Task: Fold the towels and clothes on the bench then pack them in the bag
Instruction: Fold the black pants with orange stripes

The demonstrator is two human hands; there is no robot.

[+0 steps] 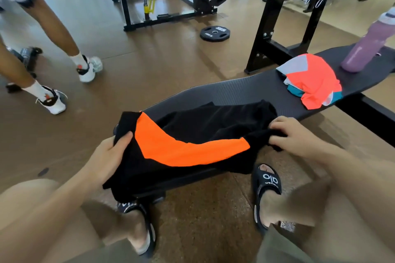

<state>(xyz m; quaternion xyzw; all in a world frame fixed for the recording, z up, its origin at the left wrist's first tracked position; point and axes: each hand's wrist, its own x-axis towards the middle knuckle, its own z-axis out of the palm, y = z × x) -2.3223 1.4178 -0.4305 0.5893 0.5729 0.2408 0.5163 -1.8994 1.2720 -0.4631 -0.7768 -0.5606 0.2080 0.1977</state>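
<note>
A black garment with a broad orange panel [181, 145] lies across the near end of the black padded bench [230, 94], partly hanging over the front edge. My left hand [109, 156] grips its left edge, thumb on top. My right hand [299, 136] pinches bunched black cloth at its right end. Farther along the bench sits a crumpled pile of coral, light grey and teal clothes [310, 81]. No bag is in view.
A purple water bottle [367, 47] stands on the bench's far right end. Black rack uprights [275, 13] rise behind the bench. A weight plate [214, 32] lies on the brown floor. Another person's legs [53, 53] stand at the left. My feet in black slides are below.
</note>
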